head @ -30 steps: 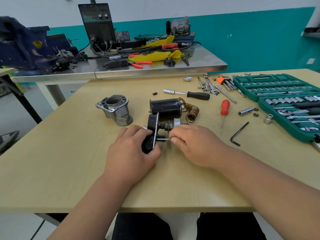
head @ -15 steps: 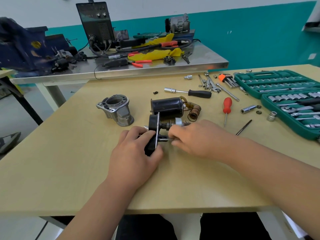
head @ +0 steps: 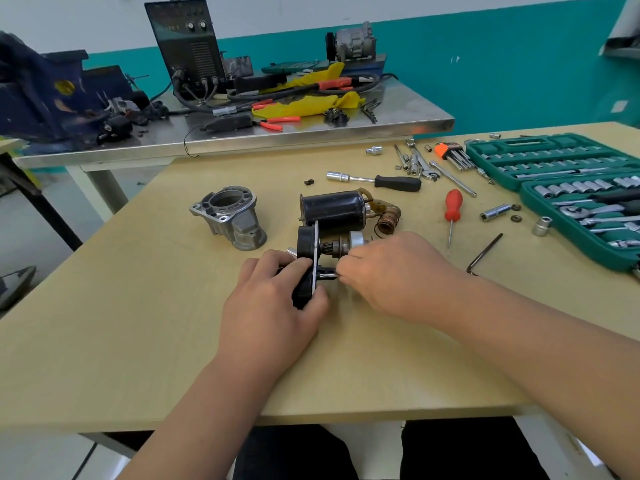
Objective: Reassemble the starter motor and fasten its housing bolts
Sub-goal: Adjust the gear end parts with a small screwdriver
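On the near middle of the wooden table [head: 138, 341], the left hand [head: 273, 306] has its fingers curled round the black end piece [head: 306, 242] of the starter, whose flat plate stands upright. The right hand [head: 391, 275] pinches a thin metal pin [head: 327, 274] projecting from the plate's lower part. Just behind lies the black motor barrel [head: 332, 209] on its side, with the grey cast housing [head: 230, 218] apart to its left; further right are a red screwdriver [head: 453, 206], a hex key [head: 483, 254] and an open green socket case [head: 540, 157].
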Tool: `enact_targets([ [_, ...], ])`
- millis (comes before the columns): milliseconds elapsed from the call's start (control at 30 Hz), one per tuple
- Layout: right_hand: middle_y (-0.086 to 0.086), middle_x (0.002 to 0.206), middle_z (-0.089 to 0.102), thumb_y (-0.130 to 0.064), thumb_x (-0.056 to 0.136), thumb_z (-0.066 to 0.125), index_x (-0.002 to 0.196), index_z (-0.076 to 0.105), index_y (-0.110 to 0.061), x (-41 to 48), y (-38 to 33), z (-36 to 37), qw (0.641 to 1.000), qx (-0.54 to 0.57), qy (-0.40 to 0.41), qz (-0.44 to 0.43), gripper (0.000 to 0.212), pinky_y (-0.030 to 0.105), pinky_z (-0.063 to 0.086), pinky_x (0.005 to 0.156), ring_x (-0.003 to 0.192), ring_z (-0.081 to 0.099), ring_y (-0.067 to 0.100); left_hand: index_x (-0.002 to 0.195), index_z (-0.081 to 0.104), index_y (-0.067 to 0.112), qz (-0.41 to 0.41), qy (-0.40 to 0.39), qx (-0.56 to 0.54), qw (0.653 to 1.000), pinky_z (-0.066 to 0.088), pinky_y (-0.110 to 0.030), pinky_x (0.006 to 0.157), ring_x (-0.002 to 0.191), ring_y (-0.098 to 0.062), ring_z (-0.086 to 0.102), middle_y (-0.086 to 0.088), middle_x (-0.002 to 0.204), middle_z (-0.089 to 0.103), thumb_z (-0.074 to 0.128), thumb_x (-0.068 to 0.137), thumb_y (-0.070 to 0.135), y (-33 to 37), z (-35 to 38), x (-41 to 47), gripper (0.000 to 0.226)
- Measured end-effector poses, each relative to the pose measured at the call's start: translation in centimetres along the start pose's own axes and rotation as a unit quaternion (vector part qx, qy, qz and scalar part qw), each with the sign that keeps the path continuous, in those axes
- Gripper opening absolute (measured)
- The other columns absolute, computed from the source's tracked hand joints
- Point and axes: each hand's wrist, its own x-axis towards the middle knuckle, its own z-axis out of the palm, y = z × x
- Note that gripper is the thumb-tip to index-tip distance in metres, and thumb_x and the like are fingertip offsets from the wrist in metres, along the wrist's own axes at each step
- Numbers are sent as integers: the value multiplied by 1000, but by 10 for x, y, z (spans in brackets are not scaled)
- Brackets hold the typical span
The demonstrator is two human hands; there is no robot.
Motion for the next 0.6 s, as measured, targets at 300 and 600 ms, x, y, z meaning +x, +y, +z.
enact_targets([
  [300, -8, 89, 52, -33, 100, 39, 92, 42, -28, 0, 0, 0, 978, 203, -5, 57, 10, 32, 39, 64, 79, 49, 14, 106, 73, 23, -2, 4, 3, 1000, 49, -32, 65, 92, -22, 54, 6, 97, 62, 69, 77, 34, 0, 1, 0, 31],
  [600, -7, 98, 52, -33, 101, 37, 100, 50, -25, 1, -8, -3, 996, 78, 31, 25, 16, 34, 48, 66, 82, 56, 17, 107, 72, 25, -3, 2, -2, 1000, 50, -35, 67, 95, -22, 53, 7, 98, 62, 60, 76, 39, 0, 1, -1, 36],
])
